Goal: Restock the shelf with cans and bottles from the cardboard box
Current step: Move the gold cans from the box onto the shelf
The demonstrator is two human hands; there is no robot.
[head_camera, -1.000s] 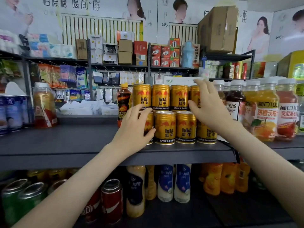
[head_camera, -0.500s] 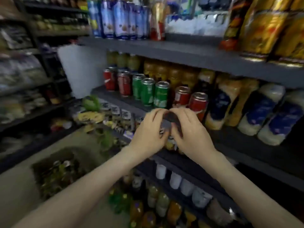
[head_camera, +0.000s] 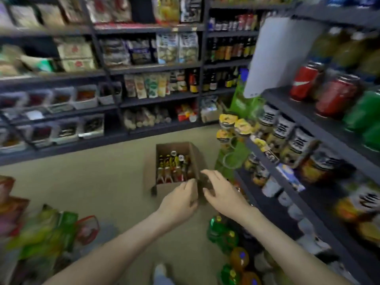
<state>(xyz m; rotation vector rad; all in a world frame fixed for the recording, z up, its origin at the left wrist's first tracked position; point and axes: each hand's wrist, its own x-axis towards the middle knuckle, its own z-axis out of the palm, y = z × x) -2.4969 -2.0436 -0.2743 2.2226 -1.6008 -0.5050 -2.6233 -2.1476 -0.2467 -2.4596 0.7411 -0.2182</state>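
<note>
An open cardboard box (head_camera: 169, 188) stands on the floor below me, with several red-and-yellow bottles (head_camera: 172, 170) upright inside. My left hand (head_camera: 179, 202) and my right hand (head_camera: 222, 194) hover close together over the box's near right corner, holding no can or bottle. Their fingers are loosely curled. A dark blur lies between the two hands and I cannot tell what it is. The drinks shelf (head_camera: 308, 118) rises on my right, carrying red cans (head_camera: 304, 81) and green cans (head_camera: 362, 114).
Labelled jars (head_camera: 284, 128) fill the right rack's lower tier, and green and orange bottles (head_camera: 222, 233) sit by its foot. Snack bags (head_camera: 41, 233) crowd the lower left. Shelving with packets (head_camera: 144, 67) lines the far side. Beige floor (head_camera: 93, 182) surrounds the box.
My hands left the gold cans on the upper shelf and came together. My view swung down and left from the shelf to the box on the floor.
</note>
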